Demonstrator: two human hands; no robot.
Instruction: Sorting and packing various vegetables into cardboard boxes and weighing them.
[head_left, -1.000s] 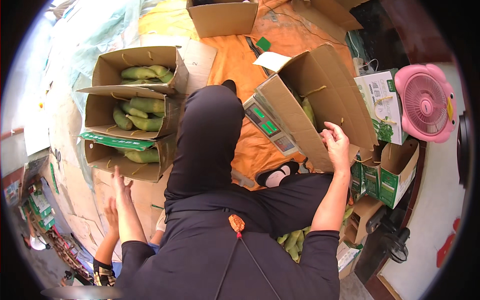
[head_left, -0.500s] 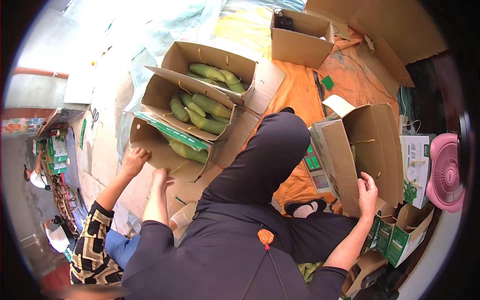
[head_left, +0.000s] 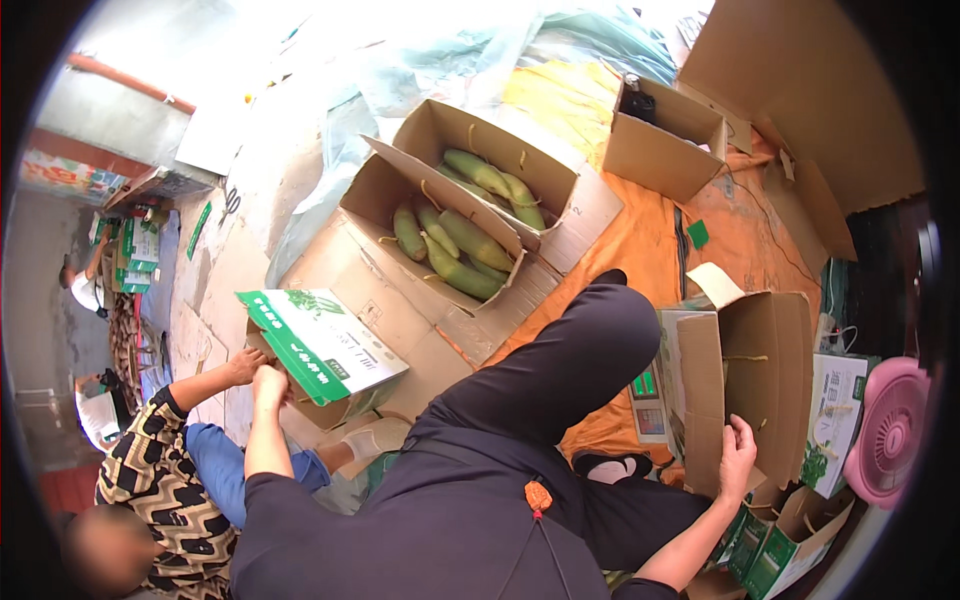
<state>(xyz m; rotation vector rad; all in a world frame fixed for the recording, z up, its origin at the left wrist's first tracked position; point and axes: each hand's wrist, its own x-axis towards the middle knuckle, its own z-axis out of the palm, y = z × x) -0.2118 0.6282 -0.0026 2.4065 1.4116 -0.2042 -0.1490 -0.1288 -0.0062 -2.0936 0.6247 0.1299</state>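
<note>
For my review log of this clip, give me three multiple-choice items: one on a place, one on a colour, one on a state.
1. Where is the right hand?
A. on the edge of the empty box
B. inside a mango box
C. on the fan

2. What colour is the fan?
A. blue
B. pink
C. black

3. How is the box with the green flap, at the left hand?
A. taped shut
B. crushed flat
C. open, flap raised

Answers:
1 A: the fingers grip the cardboard edge.
2 B: its round grille is pink.
3 C: the green printed flap stands up above the hand.
</note>
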